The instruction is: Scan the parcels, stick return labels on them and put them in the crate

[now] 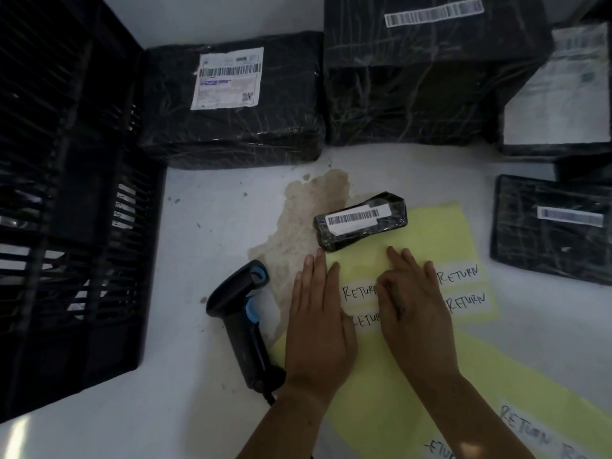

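A small black-wrapped parcel (361, 220) with a barcode strip lies on the white table, partly on a yellow label sheet (437, 233). White RETURN labels (458, 276) sit on that sheet. My left hand (318, 323) lies flat with straight fingers on the sheet's left edge. Beside it my right hand (414, 299) rests on the sheet over the labels; whether its fingertips pinch a label is hidden. A black and blue barcode scanner (243, 313) lies just left of my left hand. The black slatted crate (66, 193) stands at the left.
Larger black parcels line the back: one with a shipping label (231, 101), a taller one (430, 77) and others at the right (549, 226). A second yellow sheet (496, 392) with RETURN labels lies at the bottom right. A brown stain (298, 220) marks the table.
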